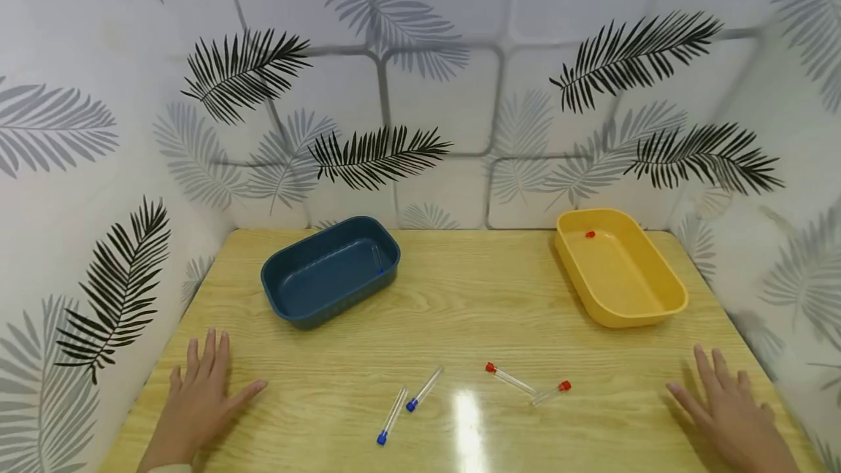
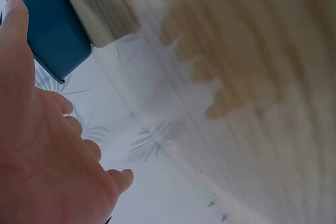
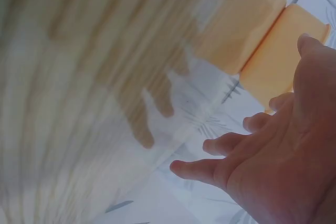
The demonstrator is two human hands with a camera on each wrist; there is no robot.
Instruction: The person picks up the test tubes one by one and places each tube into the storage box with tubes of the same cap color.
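My left hand [image 1: 200,396] is spread with straight fingers at the left of the table, in front of the dark blue bin [image 1: 309,318]. At the right, my right hand [image 1: 732,411] is likewise spread, in front of the yellow bin [image 1: 624,318]. Neither holds anything. Between them lie two clear tubes with blue caps, one nearer [image 1: 392,418] and one farther [image 1: 425,387]. To their right are two red-capped tubes, a longer-looking one [image 1: 515,381] and another tube [image 1: 548,395], whose ends meet. A blue-capped tube [image 1: 377,260] leans inside the blue bin; something with a red cap [image 1: 590,234] is in the yellow bin.
The wood-grain table [image 1: 473,290] has a bright glare streak near its front. Behind it and at both sides hangs a white sheet [image 1: 447,188] printed with leaves. Both bins stand towards the back, the blue one left and the yellow one right.
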